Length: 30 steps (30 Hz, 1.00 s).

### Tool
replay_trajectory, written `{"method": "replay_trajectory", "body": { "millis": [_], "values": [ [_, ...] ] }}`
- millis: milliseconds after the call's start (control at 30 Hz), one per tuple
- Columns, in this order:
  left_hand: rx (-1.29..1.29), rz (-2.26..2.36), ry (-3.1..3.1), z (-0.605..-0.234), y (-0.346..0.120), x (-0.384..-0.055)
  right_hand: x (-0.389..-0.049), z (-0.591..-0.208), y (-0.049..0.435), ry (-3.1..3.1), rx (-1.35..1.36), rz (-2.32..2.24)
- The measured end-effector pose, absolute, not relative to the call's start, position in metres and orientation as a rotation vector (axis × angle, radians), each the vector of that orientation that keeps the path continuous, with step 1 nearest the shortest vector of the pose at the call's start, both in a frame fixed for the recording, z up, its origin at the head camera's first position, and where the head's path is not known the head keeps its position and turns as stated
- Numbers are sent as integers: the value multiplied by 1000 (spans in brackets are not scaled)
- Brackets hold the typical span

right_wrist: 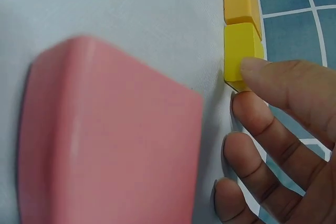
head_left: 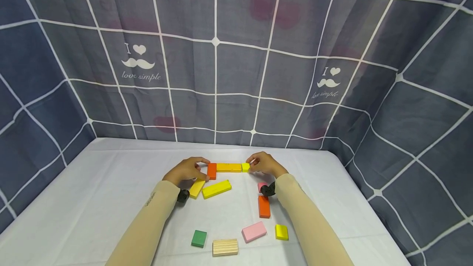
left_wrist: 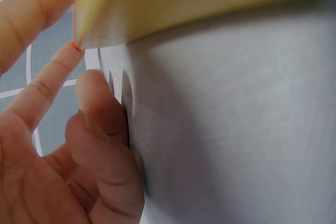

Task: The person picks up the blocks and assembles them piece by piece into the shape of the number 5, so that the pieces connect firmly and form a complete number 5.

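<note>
A row of blocks lies across the far part of the white table [head_left: 111,175]. At its left end my left hand [head_left: 186,170] holds an orange-red block [head_left: 212,171] between thumb and fingers, seen from above in the head view. Amber blocks [head_left: 229,168] continue the row to a small yellow block [head_left: 245,167]. My right hand [head_left: 265,163] pinches that small block at the right end; in the right wrist view the thumb [right_wrist: 257,72] lies on it and the other fingers curl loosely below. A yellow block [head_left: 197,188] lies beside the left hand, looming large in the left wrist view.
A long yellow block [head_left: 216,189] lies in front of the row. Near the right wrist are a pink block [right_wrist: 126,140] and an orange block [head_left: 264,207]. Closer in lie a green block [head_left: 199,238], a ridged wooden block [head_left: 225,247], another pink block [head_left: 254,232] and a yellow square [head_left: 281,232].
</note>
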<state>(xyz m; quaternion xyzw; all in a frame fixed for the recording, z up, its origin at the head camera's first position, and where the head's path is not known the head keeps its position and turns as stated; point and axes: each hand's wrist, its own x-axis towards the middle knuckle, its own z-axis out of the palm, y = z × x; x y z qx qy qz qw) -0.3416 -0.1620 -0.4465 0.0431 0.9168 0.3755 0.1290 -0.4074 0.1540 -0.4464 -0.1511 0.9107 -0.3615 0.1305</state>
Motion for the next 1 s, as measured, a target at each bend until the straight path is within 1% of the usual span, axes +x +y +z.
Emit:
{"method": "replay_trajectory", "body": {
  "millis": [767,1000],
  "values": [
    [111,1083,2674,-446,-161,-340,-405,-449,151,2654,-409,-1075],
    [114,1095,2666,-446,-162,-341,-404,-449,152,2653,-469,-1095]
  ]
}}
